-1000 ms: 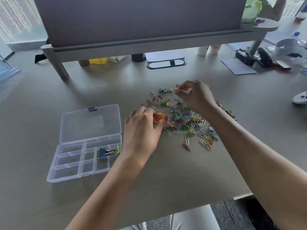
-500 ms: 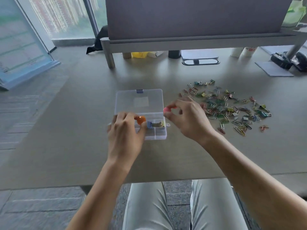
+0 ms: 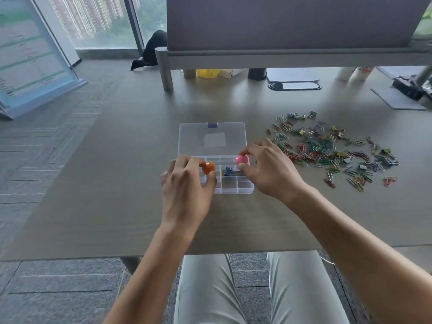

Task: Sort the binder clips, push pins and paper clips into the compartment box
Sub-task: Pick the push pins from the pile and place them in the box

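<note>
A clear plastic compartment box [image 3: 236, 190] lies open on the desk, its lid [image 3: 211, 137] flat behind it. A blue binder clip [image 3: 228, 171] rests in a middle compartment. My left hand [image 3: 187, 183] hovers over the box's left side, pinching an orange push pin [image 3: 208, 168]. My right hand [image 3: 268, 169] is over the box's right side, holding a pink push pin [image 3: 242, 159] between thumb and fingers. To the right lies a spread pile of coloured paper clips and binder clips [image 3: 327, 150].
A grey desk divider on metal legs [image 3: 164, 71] crosses the back, with cups, a yellow item and a cable grommet [image 3: 294, 86] beneath it. A grey pad [image 3: 395, 101] lies far right. The desk's left edge drops to the floor; my knees are under the front edge.
Both hands left the clip pile, each carrying a push pin, and now hang over the box. The camera view has swung left so the box sits in the centre.
</note>
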The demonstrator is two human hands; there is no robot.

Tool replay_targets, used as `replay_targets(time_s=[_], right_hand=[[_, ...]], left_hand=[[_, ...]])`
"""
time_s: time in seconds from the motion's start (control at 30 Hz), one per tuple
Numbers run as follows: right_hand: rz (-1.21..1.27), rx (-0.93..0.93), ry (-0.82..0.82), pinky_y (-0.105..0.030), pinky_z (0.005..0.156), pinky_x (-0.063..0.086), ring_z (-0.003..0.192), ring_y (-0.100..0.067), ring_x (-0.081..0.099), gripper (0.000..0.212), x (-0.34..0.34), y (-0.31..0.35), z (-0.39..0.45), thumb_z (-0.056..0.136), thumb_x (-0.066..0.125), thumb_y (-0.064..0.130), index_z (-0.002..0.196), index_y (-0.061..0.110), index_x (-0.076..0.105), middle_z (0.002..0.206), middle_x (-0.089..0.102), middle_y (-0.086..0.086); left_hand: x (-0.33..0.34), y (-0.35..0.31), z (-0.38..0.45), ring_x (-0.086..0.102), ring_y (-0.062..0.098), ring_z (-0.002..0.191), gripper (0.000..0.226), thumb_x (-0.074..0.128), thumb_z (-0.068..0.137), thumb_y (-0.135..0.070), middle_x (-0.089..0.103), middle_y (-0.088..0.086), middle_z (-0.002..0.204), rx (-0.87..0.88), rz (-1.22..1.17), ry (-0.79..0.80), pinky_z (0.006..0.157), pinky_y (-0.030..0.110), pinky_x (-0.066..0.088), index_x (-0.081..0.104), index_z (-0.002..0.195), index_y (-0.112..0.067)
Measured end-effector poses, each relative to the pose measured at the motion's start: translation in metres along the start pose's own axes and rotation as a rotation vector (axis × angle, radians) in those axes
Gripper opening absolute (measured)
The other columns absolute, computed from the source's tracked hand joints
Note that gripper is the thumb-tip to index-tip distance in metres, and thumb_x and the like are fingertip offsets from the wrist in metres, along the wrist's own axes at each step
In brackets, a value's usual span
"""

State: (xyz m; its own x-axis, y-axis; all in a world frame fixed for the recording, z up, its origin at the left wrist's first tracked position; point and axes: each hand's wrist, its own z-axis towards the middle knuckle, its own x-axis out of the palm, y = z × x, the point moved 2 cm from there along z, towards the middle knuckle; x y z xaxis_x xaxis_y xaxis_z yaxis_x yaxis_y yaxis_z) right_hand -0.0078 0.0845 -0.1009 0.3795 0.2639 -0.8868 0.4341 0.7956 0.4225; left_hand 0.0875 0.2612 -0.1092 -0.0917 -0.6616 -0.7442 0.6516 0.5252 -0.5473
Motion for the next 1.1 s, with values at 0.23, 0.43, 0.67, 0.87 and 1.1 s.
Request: replay_targets(time_s=[0.23, 0.43, 0.67, 0.87, 1.1], right_hand=[[0.051, 0.047, 0.009, -0.033, 0.080, 0.048, 0.098, -0.019, 0.060, 0.028, 0.000, -0.001, 0.002, 0.093, 0.066, 0.039, 0.118, 0.029, 0.069, 0.118, 0.055, 0.004], [0.093, 0.053, -0.016, -0.037, 0.086, 0.052, 0.095, -0.020, 0.062, 0.028, -0.002, -0.001, 0.004, 0.095, 0.060, 0.031, 0.121, 0.025, 0.070, 0.119, 0.056, 0.004], [0.191, -0.048, -0.191, -0.025, 0.069, 0.039, 0.073, -0.001, 0.053, 0.019, 0.001, 0.002, 0.010, 0.098, 0.062, 0.015, 0.100, 0.027, 0.076, 0.090, 0.060, 0.009], [0.148, -0.230, -0.108, -0.036, 0.068, 0.054, 0.072, -0.016, 0.065, 0.012, 0.007, 0.019, 0.014, 0.100, 0.060, 0.017, 0.101, 0.027, 0.066, 0.094, 0.069, 0.005], [-0.013, -0.357, -0.127, -0.034, 0.062, 0.051, 0.071, -0.024, 0.064, 0.014, 0.008, 0.029, 0.019, 0.103, 0.056, 0.029, 0.117, 0.026, 0.058, 0.098, 0.074, 0.008]], left_hand=[[0.004, 0.001, 0.002, 0.057, 0.022, 0.107, 0.012, 0.068, 0.090, -0.032, 0.064, -0.001, 0.109, 0.009, -0.012, 0.005, 0.092, 0.043, 0.045, 0.069, 0.099, -0.023], [0.006, -0.001, 0.006, 0.059, 0.024, 0.104, 0.011, 0.068, 0.090, -0.030, 0.065, 0.001, 0.106, 0.027, -0.014, -0.014, 0.090, 0.043, 0.046, 0.070, 0.097, -0.021], [0.006, -0.002, 0.011, 0.059, 0.025, 0.104, 0.009, 0.068, 0.092, -0.029, 0.066, 0.001, 0.105, 0.037, -0.023, -0.013, 0.091, 0.045, 0.046, 0.069, 0.095, -0.022], [0.003, 0.004, 0.010, 0.059, 0.023, 0.105, 0.007, 0.067, 0.092, -0.028, 0.065, -0.002, 0.105, 0.025, -0.033, -0.010, 0.093, 0.047, 0.047, 0.069, 0.096, -0.023], [-0.003, 0.015, 0.011, 0.058, 0.022, 0.109, 0.011, 0.068, 0.092, -0.030, 0.065, -0.002, 0.110, -0.012, -0.019, -0.010, 0.095, 0.046, 0.045, 0.070, 0.101, -0.024]])
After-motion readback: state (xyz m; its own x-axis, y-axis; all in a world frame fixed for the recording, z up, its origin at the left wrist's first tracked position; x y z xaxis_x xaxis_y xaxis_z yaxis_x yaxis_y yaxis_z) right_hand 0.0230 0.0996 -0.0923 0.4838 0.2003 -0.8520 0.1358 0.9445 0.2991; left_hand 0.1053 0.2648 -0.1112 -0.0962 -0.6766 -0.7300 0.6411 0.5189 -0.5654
